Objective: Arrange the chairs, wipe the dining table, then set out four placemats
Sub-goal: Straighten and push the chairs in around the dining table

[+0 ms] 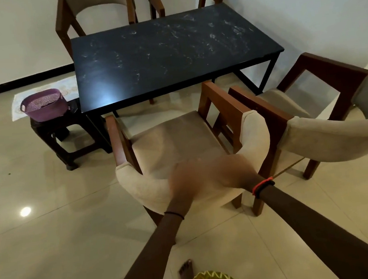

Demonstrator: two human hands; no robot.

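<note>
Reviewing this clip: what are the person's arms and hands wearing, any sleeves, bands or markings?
Both forearms are bare, with no sleeves in view. The left wrist carries a thin dark band. The right wrist has a red thread tied beside a dark band. The left hand and right hand are motion-blurred, so rings cannot be judged.

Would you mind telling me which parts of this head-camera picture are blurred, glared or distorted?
In the head view, both hands, left hand and right hand, are motion-blurred on the near chair; a light glares off the floor; the table stays sharp with pale smears; the wide lens bends the right chair.
</note>
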